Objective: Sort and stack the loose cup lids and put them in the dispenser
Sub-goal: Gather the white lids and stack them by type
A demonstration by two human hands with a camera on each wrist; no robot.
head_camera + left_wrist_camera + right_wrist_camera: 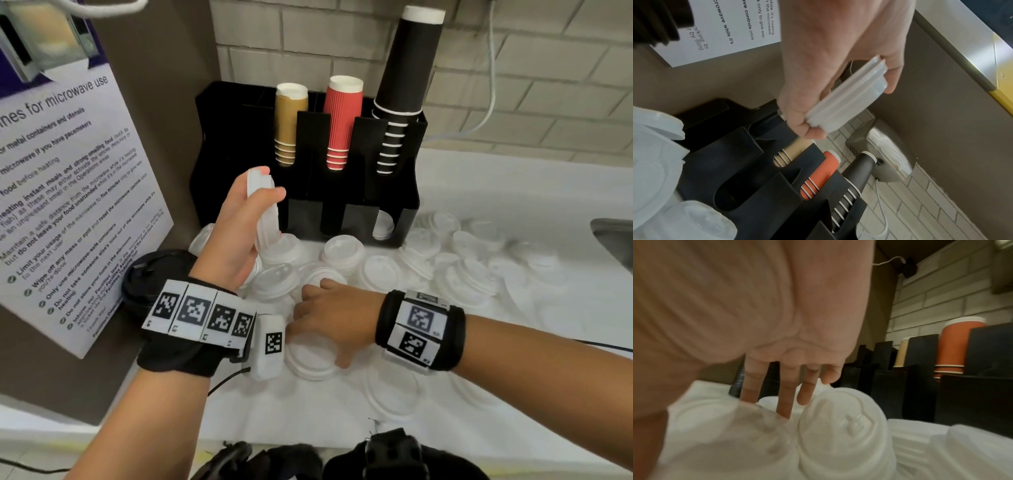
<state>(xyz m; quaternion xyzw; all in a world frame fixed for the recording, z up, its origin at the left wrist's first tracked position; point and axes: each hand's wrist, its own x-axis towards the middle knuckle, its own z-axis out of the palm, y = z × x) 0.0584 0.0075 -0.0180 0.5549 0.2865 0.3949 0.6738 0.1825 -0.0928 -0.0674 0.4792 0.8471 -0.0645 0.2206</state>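
Note:
My left hand [263,186] holds a short stack of white lids [265,219] on edge, raised in front of the black dispenser [308,192]. In the left wrist view the thumb and fingers clamp the lid stack [844,97] above the dispenser's left slots [731,170]. Many loose white lids [383,277] lie scattered on the white counter before the dispenser. My right hand [310,325] reaches left over them, palm down. Its fingers [786,394] point straight down between two lids [840,426] and grip nothing.
Gold cups [289,123], red cups [342,120] and black cups [407,85] stand stacked in the dispenser's back slots. A black lidded cup [154,274] sits at the left by the microwave notice [68,205]. A sink edge [613,240] is at far right.

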